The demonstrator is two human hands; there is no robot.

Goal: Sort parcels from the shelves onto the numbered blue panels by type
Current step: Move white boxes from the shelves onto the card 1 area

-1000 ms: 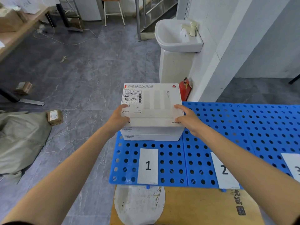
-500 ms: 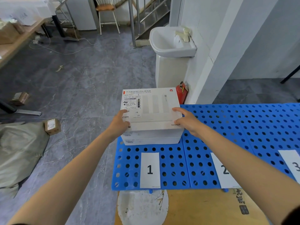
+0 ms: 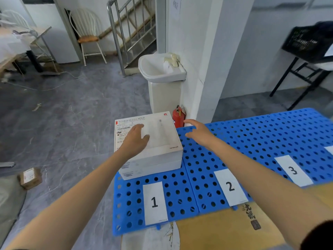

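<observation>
A white box parcel with a shipping label lies on the blue perforated panel marked 1, at its far end. My left hand lies over the box top with relaxed fingers. My right hand hovers with spread fingers just right of the box, above the panel marked 2, holding nothing. The panel marked 3 stretches further right with nothing on it.
A white pedestal sink and a red fire extinguisher stand behind the panels by a white pillar. A small brown parcel lies on the grey floor at left. A chair, stairs and a table are further back.
Both hands gripped the box's sides before. Now the box sits on panel 1, the right hand has come off it to the right, and the left hand has moved onto its top.
</observation>
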